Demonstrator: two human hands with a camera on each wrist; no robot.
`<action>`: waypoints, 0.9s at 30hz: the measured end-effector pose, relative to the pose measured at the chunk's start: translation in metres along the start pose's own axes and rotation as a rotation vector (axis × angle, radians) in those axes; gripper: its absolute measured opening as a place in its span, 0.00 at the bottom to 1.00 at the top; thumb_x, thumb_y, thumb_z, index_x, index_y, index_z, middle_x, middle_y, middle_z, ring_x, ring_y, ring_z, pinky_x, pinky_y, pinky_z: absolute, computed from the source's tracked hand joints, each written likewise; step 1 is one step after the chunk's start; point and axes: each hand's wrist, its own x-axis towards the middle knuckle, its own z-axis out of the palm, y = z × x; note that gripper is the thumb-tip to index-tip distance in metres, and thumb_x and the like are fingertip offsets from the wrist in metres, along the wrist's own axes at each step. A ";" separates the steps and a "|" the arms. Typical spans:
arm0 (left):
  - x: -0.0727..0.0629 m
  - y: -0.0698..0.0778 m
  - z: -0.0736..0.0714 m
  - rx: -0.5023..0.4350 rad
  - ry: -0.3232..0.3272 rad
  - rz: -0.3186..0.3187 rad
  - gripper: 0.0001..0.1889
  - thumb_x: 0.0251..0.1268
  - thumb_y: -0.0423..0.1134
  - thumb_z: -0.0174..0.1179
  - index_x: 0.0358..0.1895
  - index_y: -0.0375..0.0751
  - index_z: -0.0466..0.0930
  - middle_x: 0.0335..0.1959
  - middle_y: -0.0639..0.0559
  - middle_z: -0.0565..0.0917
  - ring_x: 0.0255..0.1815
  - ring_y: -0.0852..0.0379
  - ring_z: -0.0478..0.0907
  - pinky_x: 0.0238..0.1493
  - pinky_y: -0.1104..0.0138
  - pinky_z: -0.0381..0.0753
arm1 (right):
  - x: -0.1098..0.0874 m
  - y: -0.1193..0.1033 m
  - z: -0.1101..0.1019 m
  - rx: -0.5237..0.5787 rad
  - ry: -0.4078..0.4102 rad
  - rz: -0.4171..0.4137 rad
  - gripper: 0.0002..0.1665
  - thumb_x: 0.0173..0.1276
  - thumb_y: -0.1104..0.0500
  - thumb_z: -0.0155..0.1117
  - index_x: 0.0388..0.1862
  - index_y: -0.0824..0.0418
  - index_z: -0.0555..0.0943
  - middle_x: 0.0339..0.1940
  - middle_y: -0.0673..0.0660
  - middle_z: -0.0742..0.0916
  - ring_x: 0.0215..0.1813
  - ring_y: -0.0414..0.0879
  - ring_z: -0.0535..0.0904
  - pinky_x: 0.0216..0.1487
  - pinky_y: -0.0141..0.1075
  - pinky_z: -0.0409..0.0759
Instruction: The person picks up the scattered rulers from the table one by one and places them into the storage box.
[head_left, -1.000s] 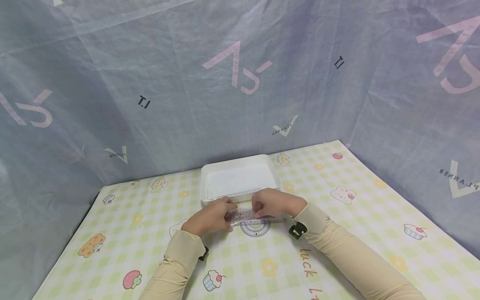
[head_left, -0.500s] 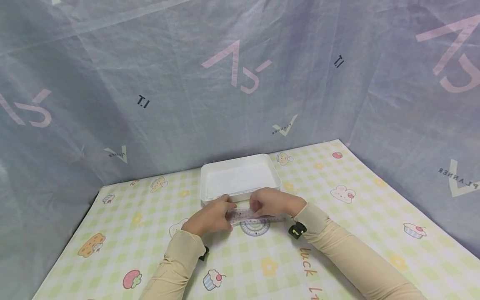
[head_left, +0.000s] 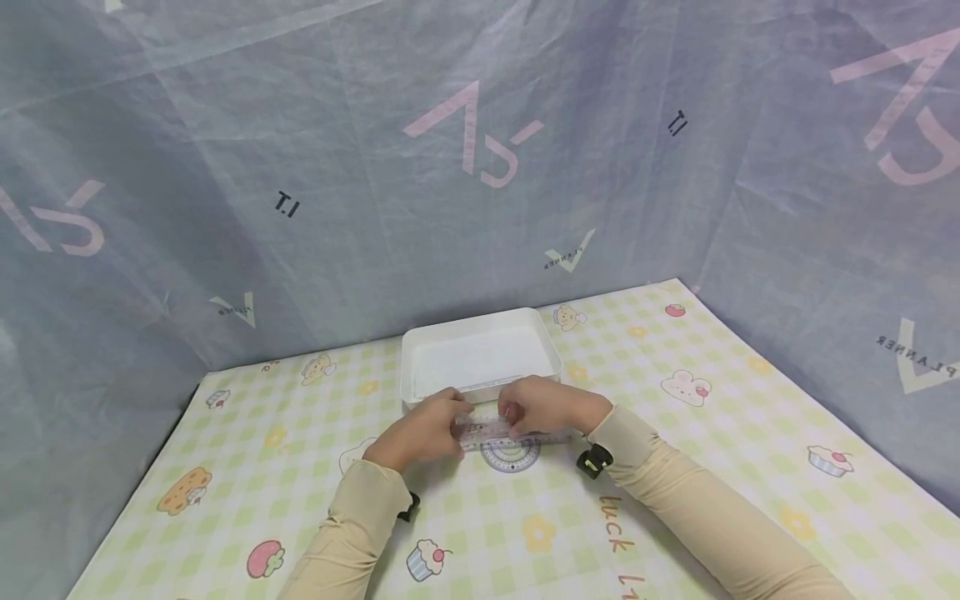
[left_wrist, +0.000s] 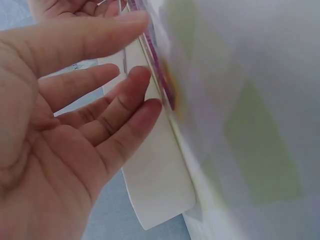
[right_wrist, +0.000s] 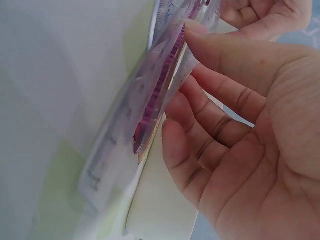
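Clear plastic rulers [head_left: 483, 428] with purple markings lie in front of the white tray, seen partly edge-on in the right wrist view. My left hand [head_left: 426, 432] holds their left end, thumb on the near side and fingers beyond. Farther right, my right hand [head_left: 547, 404] pinches them between thumb and bent fingers. A clear half-round protractor [head_left: 512, 457] shows at the near edge of the rulers, its upper part covered. How many pieces overlap I cannot tell. In the right wrist view, a purple-marked piece [right_wrist: 159, 90] with a pointed end lies against a clear one.
Just behind the hands stands a shallow white tray [head_left: 480, 358] with a thin ruled strip along its front inner side. A green checked cloth [head_left: 315, 467] with printed cartoons covers the table. Grey-blue curtains [head_left: 360, 167] rise at the back and sides.
Both hands stay nearly in place around the rulers. The right hand has shifted very slightly left, and the rulers' near edge sits a little flatter. The tray and protractor have not moved.
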 end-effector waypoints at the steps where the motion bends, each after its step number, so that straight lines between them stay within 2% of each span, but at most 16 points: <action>1: 0.000 0.000 0.000 -0.005 0.000 -0.003 0.30 0.44 0.28 0.75 0.57 0.35 0.81 0.53 0.48 0.77 0.37 0.59 0.72 0.40 0.65 0.75 | 0.000 0.000 0.000 -0.001 0.000 -0.001 0.13 0.60 0.61 0.75 0.42 0.56 0.82 0.33 0.44 0.85 0.39 0.37 0.79 0.47 0.36 0.79; 11: 0.000 0.000 -0.001 -0.061 0.016 -0.022 0.33 0.44 0.29 0.76 0.60 0.32 0.79 0.55 0.48 0.77 0.37 0.59 0.75 0.39 0.66 0.78 | 0.000 0.001 -0.001 -0.011 0.014 -0.031 0.15 0.60 0.59 0.75 0.45 0.56 0.82 0.32 0.44 0.85 0.37 0.37 0.78 0.44 0.35 0.78; 15: 0.000 0.001 -0.003 -0.052 0.049 0.001 0.30 0.45 0.26 0.73 0.58 0.31 0.80 0.56 0.47 0.77 0.35 0.59 0.76 0.38 0.67 0.78 | -0.002 0.000 -0.003 -0.031 0.046 -0.054 0.16 0.60 0.59 0.76 0.46 0.58 0.83 0.32 0.45 0.85 0.36 0.37 0.79 0.44 0.35 0.79; 19: -0.001 0.004 -0.006 -0.035 0.111 0.027 0.28 0.45 0.23 0.68 0.57 0.30 0.80 0.57 0.45 0.77 0.35 0.59 0.76 0.36 0.68 0.78 | -0.003 -0.001 -0.009 -0.049 0.101 -0.068 0.17 0.60 0.60 0.76 0.47 0.61 0.84 0.33 0.47 0.85 0.36 0.38 0.78 0.43 0.35 0.79; 22: -0.001 0.007 -0.010 -0.069 0.144 0.004 0.31 0.45 0.21 0.65 0.60 0.28 0.78 0.60 0.44 0.77 0.34 0.60 0.76 0.35 0.68 0.78 | -0.003 -0.001 -0.012 -0.074 0.139 -0.076 0.17 0.60 0.61 0.75 0.48 0.62 0.84 0.35 0.49 0.84 0.36 0.39 0.78 0.42 0.35 0.78; 27: -0.001 0.007 -0.013 -0.126 0.176 -0.074 0.33 0.48 0.20 0.63 0.65 0.28 0.74 0.64 0.44 0.75 0.32 0.60 0.77 0.31 0.69 0.78 | -0.003 -0.001 -0.015 -0.103 0.185 -0.086 0.17 0.60 0.63 0.74 0.48 0.63 0.84 0.35 0.49 0.83 0.35 0.40 0.76 0.40 0.34 0.78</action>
